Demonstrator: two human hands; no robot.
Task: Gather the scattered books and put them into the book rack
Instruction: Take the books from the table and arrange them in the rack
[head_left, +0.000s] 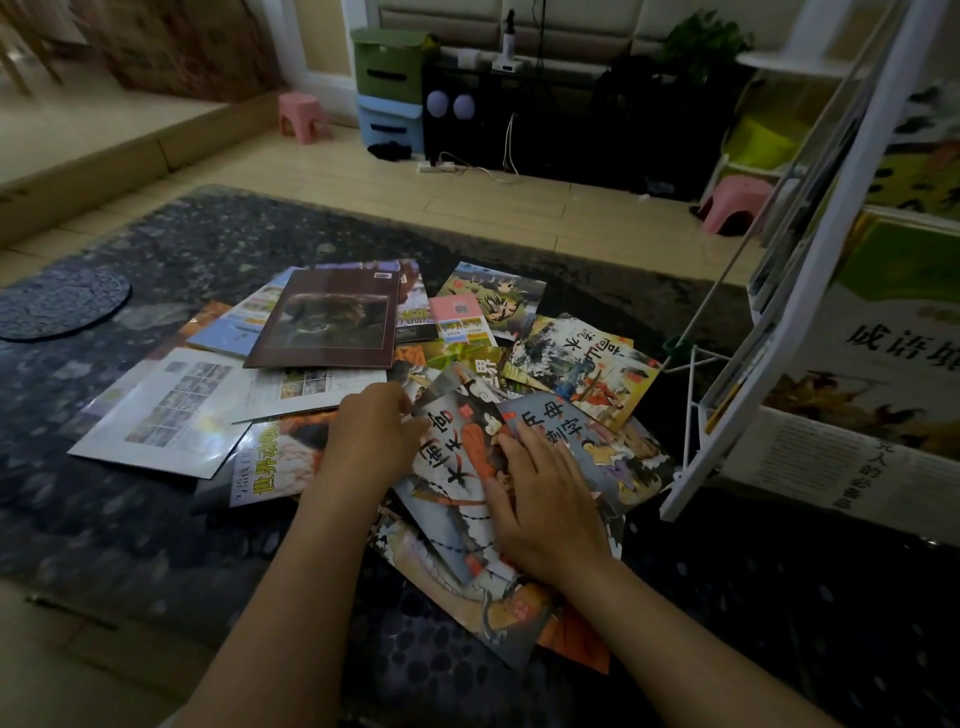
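grey book (447, 467) between hands, long side pointing away; left hand (371, 441) pinches far corner, right hand (545, 504) flat on it.

Book rack (815, 270) cut off rt.

We find the scattered books (332, 322) overlapping in a heap on the rug (156, 519), with the book rack (797, 312) standing just right of them. Our left hand (371, 436) and right hand (545, 499) lie side by side on the nearest books. A stool (735, 200) sits behind the rack, off the rug.
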